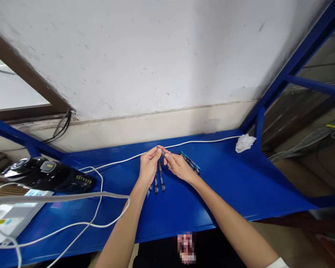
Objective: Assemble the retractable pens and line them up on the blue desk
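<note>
Over the blue table, my left hand [150, 163] and my right hand [176, 162] meet, fingers pinched on a small dark, slim piece [163, 151] that looks like part of a pen. Fingers cover most of it. Beneath and between the hands, several dark pens [161, 178] lie side by side, tips toward me, partly hidden by my left hand. Just right of my right hand lies a group of pens with blue and black parts [192, 163], slanting down to the right.
A black bottle [64, 176] and a white power strip [19, 214] are on the left of the blue table [240, 186]. White cables [100, 208] loop there; one runs along the back. Crumpled white paper [245, 143] lies back right, near the blue frame.
</note>
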{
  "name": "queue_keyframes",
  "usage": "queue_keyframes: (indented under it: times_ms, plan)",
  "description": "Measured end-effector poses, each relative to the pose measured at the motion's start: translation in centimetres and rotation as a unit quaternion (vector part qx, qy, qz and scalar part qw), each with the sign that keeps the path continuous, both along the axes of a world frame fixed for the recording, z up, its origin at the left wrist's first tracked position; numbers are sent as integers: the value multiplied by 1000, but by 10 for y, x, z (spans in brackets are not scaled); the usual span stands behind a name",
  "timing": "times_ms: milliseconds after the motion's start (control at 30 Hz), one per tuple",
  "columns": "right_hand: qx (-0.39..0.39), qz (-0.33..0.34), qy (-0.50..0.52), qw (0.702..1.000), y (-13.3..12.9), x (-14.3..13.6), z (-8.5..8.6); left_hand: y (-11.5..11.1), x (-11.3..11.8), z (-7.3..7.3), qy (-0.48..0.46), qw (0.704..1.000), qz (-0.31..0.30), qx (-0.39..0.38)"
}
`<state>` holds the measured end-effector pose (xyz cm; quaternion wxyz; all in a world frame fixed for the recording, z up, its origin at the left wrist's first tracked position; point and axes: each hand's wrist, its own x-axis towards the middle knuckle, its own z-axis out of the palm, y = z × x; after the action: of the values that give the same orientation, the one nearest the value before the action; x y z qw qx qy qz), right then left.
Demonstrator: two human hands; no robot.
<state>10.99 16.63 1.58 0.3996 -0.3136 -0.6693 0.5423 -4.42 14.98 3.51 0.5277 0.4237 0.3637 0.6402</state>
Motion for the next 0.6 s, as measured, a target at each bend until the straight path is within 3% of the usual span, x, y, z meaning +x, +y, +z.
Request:
queue_keyframes:
  times_ms: [133, 300, 367, 500, 600]
  plan:
    - [142, -41, -90, 985, -1, 2, 3, -4, -4, -3, 22, 998, 53, -24]
    - [229, -67, -189, 953, -1, 6, -1, -4, -2, -1, 55, 989, 137, -18]
    - [244, -75, -208, 944, -2, 7, -3, -6, 1, 2, 48, 992, 120, -8]
    - [245, -94, -200, 944, -2, 7, -4, -12, 4, 9, 2, 1000, 1, -1]
    - [243, -95, -189, 947, -1, 6, -4, -12, 4, 8, 0, 1000, -5, -12]
